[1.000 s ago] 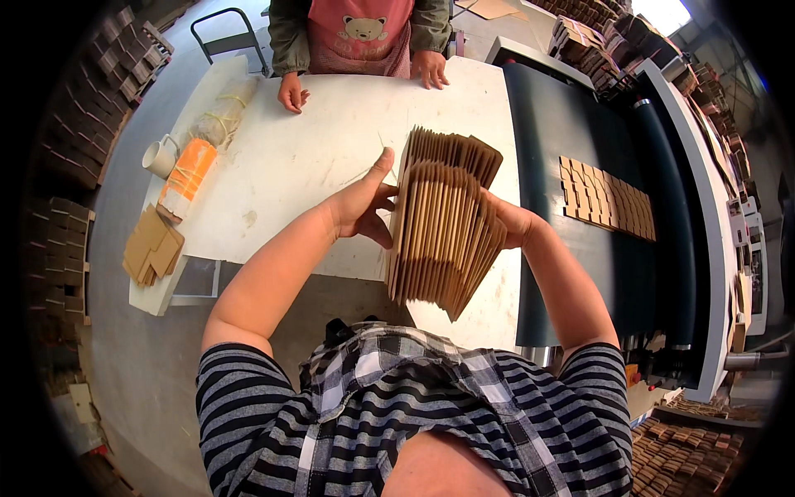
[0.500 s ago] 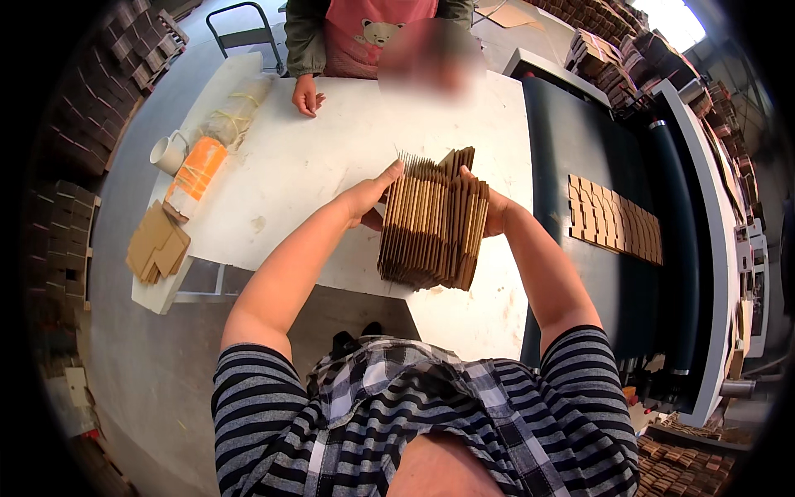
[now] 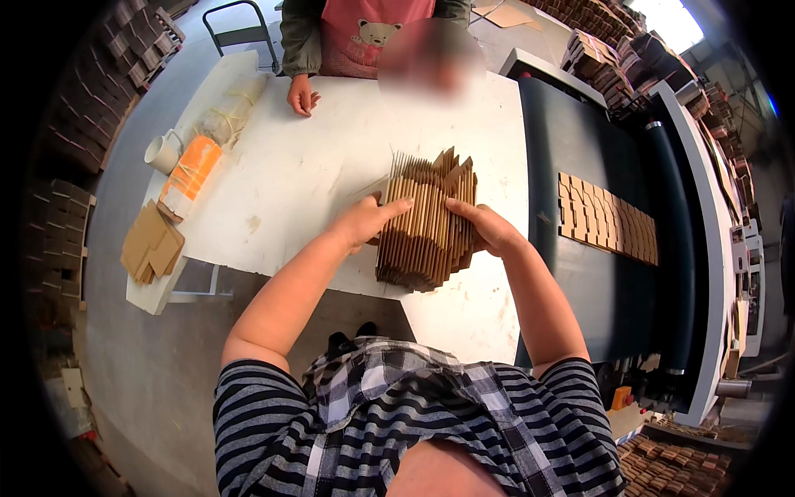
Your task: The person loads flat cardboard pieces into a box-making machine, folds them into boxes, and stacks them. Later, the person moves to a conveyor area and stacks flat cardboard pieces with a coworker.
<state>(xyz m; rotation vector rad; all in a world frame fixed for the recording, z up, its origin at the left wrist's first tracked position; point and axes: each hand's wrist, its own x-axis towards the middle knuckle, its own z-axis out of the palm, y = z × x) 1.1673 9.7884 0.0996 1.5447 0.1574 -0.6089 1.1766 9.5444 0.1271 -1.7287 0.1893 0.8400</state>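
A thick stack of brown cardboard pieces (image 3: 424, 236) stands on edge over the white table, its upper edges uneven and fanned. On its left side my left hand (image 3: 368, 222) grips the stack, thumb lying across the top edges and fingers down the side. From the right, my right hand (image 3: 486, 225) holds it the same way, thumb pressed on the edges. A few pieces poke up higher at the far right corner. The undersides of both hands' fingers are partly hidden by the cardboard.
The white table (image 3: 306, 166) bears a mug (image 3: 163, 152), an orange-and-white tied bundle (image 3: 190, 176), a wrapped roll (image 3: 232, 112) and flat cardboard pieces (image 3: 153, 244) at left. At right, a dark conveyor belt (image 3: 571, 141) carries a cardboard row (image 3: 607, 217). Opposite stands a person in a pink apron (image 3: 352, 41).
Both my hands have slid nearer, and the thumbs now lie over the top edges of the stack. The cardboard edges have shifted and look more uneven.
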